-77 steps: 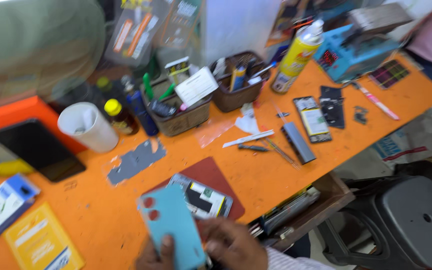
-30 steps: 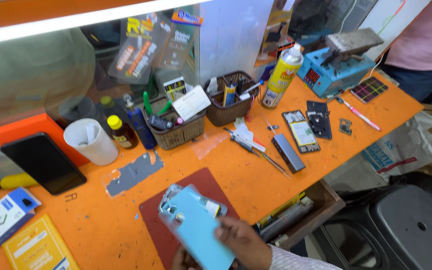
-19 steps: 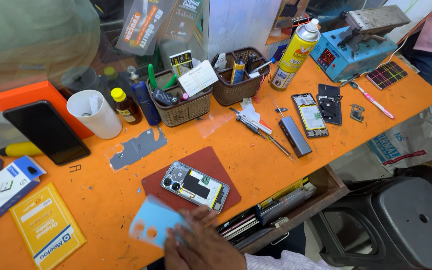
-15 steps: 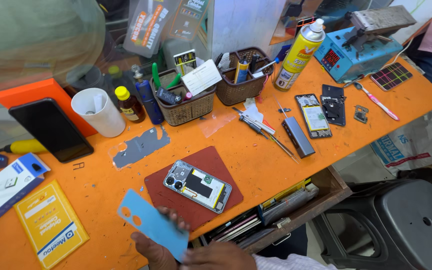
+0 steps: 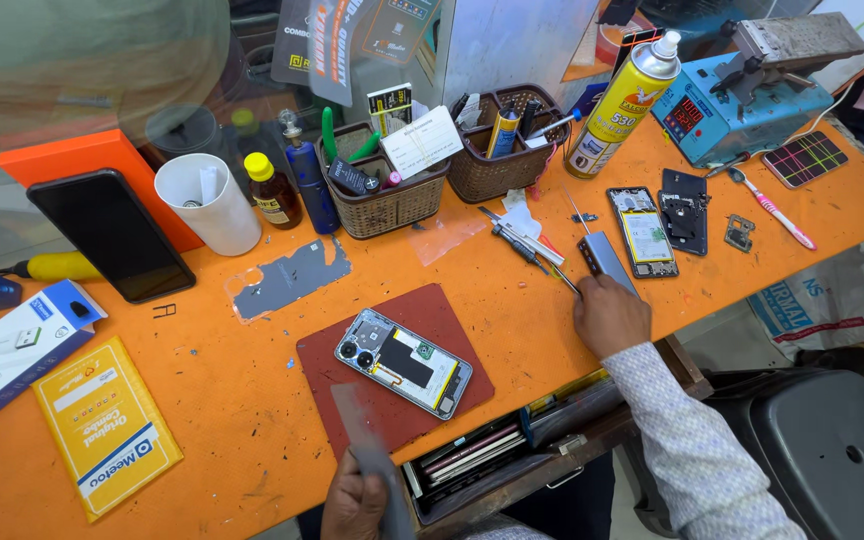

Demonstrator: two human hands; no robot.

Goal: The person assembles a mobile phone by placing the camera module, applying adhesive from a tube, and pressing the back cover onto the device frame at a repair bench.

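Your left hand (image 5: 354, 500) pinches the phone back cover (image 5: 367, 455) at six o'clock; your right hand (image 5: 609, 315) closes on the tweezers (image 5: 564, 282) at three o'clock. The opened phone (image 5: 404, 349) lies on the red mat (image 5: 392, 365); a careless sweep could scratch it.

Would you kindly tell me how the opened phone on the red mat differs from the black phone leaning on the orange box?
The opened phone lies flat on the dark red mat with its back off, inner parts showing; the black phone is closed and propped at a tilt against the orange box. The opened one looks silver-grey, the other plain black. Both are slim rectangular handsets.
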